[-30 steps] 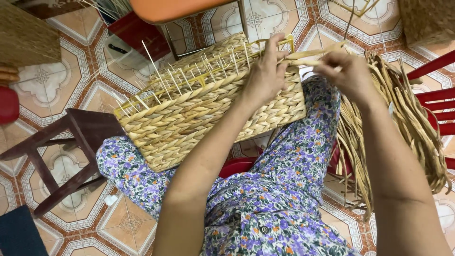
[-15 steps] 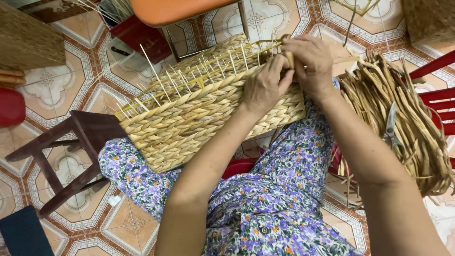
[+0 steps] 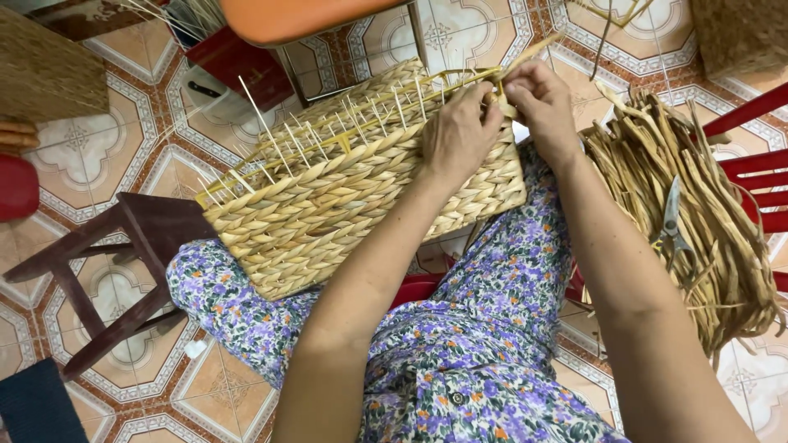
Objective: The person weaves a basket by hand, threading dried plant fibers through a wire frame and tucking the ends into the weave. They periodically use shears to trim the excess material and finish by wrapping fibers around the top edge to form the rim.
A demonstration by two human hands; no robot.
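Above patterned floor tiles (image 3: 484, 33), left hand (image 3: 460, 135) flat on woven basket (image 3: 345, 205), right hand (image 3: 538, 98) seemingly pinching a straw strand (image 3: 525, 57).

- Right hand (image 3: 538, 102): a second ago out to the right of the woven basket (image 3: 361, 184), drawing a straw strand (image 3: 525, 57) sideways; now closed in at the basket's top right corner, grip pinched on the strand beside the rim.
- Left hand (image 3: 460, 135): shifted slightly right along the rim, now touching the right hand.
- Strand: formerly stretched rightward, now angled up from the corner.
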